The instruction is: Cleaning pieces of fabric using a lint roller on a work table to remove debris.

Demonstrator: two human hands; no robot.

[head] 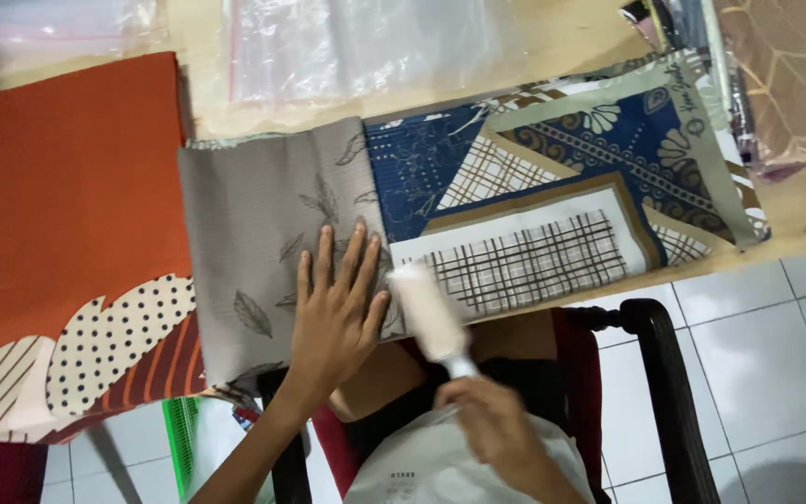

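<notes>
Head view, left hand (333,303) flat, fingers spread on grey leaf-print cloth (263,243), right hand (496,434) gripping white lint roller (431,317)

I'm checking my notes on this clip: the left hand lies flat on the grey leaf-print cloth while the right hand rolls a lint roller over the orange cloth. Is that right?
Not quite. The head view shows the right hand holding the lint roller at the seam of the grey leaf-print cloth and the blue patterned scarf, not over the orange cloth, which lies apart on the left. The left hand does lie flat on the grey cloth.
</notes>
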